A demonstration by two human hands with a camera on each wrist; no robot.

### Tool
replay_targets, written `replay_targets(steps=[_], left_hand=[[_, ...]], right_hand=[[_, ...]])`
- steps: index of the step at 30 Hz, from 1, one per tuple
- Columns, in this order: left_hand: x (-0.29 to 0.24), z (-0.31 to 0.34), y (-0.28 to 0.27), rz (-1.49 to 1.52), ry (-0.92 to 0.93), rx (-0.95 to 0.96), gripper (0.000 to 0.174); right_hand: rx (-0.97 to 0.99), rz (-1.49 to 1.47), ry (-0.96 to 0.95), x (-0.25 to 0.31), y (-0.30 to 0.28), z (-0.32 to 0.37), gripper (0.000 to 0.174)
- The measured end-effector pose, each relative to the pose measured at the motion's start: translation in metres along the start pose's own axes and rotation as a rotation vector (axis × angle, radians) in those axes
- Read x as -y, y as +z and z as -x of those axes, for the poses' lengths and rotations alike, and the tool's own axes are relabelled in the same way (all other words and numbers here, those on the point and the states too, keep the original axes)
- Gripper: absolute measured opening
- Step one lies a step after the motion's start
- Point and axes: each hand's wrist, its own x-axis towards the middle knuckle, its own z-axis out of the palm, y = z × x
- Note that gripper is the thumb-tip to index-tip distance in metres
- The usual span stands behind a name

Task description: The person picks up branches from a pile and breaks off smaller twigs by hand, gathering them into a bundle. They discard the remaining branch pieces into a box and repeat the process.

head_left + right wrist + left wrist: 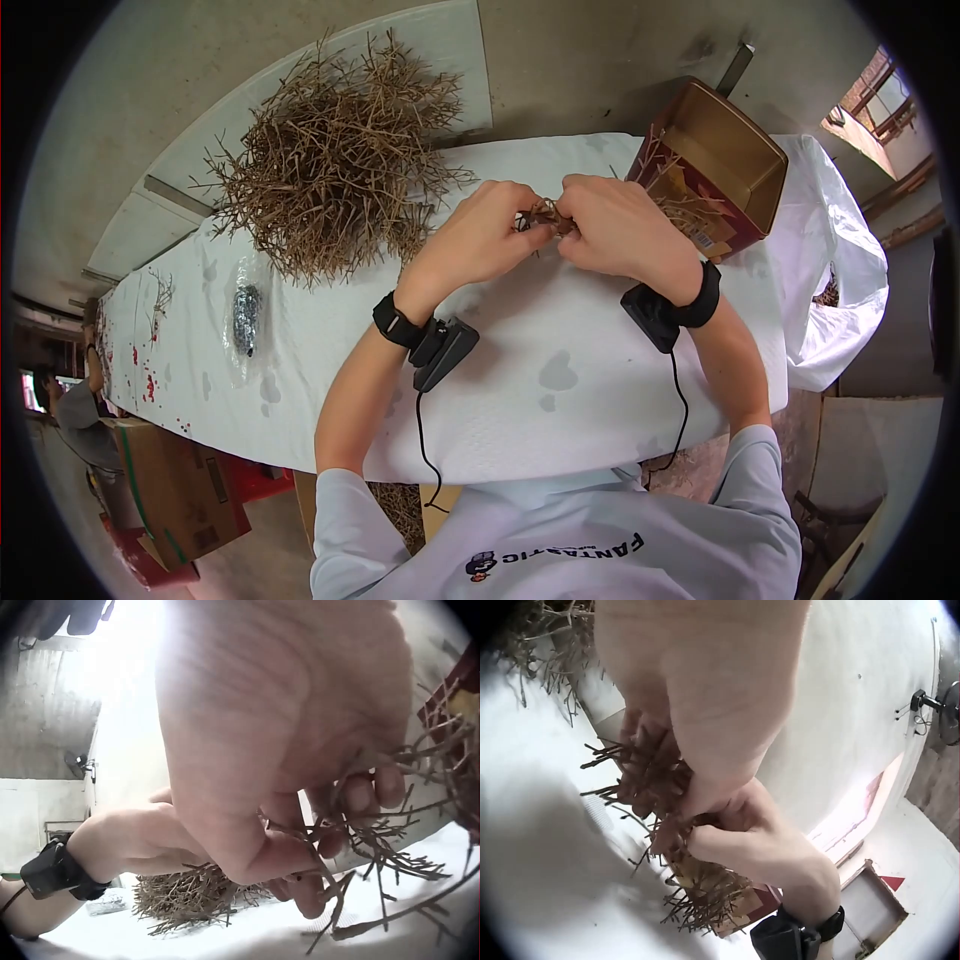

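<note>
My left hand [480, 232] and right hand [620, 228] meet above the white-covered table, with brown twigs [541, 214] between their fingers. In the left wrist view, the left hand [712, 697] grips a bundle of short twigs [634, 772], ends sticking out past the fingers. Thumb and fingers of the right hand [742, 832] pinch right beside that bundle. Seen from the right wrist, the right hand [285, 727] has curled fingers around thin branching twigs [337, 904]. More twigs [690, 212] spread out beyond the right hand, in front of the dark red box.
A large heap of dry twigs [330, 160] stands at the back left. At the back right is the open red box [735, 160] with a gold inside. A clear plastic bag [245, 320] with dark contents lies left. Small red bits [150, 385] dot the table's far left end.
</note>
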Motion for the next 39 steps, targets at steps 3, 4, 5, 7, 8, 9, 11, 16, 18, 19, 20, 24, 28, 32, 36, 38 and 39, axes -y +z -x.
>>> replay_targets(steps=[3,4,5,7,8,9,11,16,18,19,20,24,28,32,36,38,39], left_hand=[[0.002,-0.002,-0.001,0.061,-0.079,-0.013,0.022],[0.007,-0.003,0.000,0.090,-0.071,-0.050,0.022],[0.011,-0.004,-0.001,0.118,-0.062,-0.087,0.022],[0.019,-0.005,-0.002,0.166,-0.054,-0.099,0.022],[0.022,-0.006,-0.002,0.215,-0.047,-0.111,0.022],[0.023,-0.006,-0.002,0.262,-0.040,-0.122,0.022],[0.024,-0.008,0.001,0.242,0.031,-0.182,0.022],[0.016,-0.006,0.005,0.152,0.082,-0.249,0.016],[0.014,-0.005,0.006,0.122,0.040,-0.228,0.014],[0.014,-0.005,0.008,0.053,0.044,-0.251,0.012],[0.014,-0.005,0.010,-0.016,0.046,-0.274,0.012],[0.013,-0.005,0.009,0.015,-0.054,-0.326,0.021],[0.047,-0.016,0.026,0.307,0.037,-0.458,0.032],[0.037,-0.014,0.019,0.198,0.040,-0.523,0.042],[0.029,-0.007,0.016,-0.125,0.044,-0.633,0.047],[0.031,-0.006,0.014,-0.231,0.064,-0.686,0.048],[0.035,-0.006,0.012,-0.283,0.163,-0.721,0.046]], right_hand=[[-0.016,-0.129,0.012,-0.008,-0.003,-0.006,0.022],[0.025,-0.241,0.052,-0.009,-0.007,-0.009,0.023],[0.066,-0.353,0.093,-0.010,-0.010,-0.012,0.025],[0.104,-0.425,0.115,-0.015,-0.013,-0.018,0.027],[0.143,-0.498,0.136,-0.018,-0.015,-0.020,0.029],[0.182,-0.572,0.158,-0.019,-0.016,-0.022,0.031],[0.185,-0.500,0.152,-0.017,-0.012,-0.020,0.033],[0.177,-0.280,0.130,-0.003,-0.005,-0.007,0.036],[0.166,-0.238,0.120,0.005,-0.009,-0.007,0.036],[0.193,-0.270,0.119,0.010,-0.013,-0.007,0.036],[0.222,-0.302,0.118,0.014,-0.017,-0.007,0.036],[0.250,-0.424,0.111,0.017,-0.014,-0.009,0.036],[0.086,-0.566,-0.015,0.011,0.002,-0.010,0.035],[0.103,-0.619,-0.025,0.021,0.002,-0.007,0.037],[0.183,-0.529,0.007,0.044,-0.007,0.002,0.040],[0.196,-0.480,0.009,0.052,-0.009,0.008,0.041],[0.167,-0.421,0.000,0.055,-0.010,0.011,0.040]])
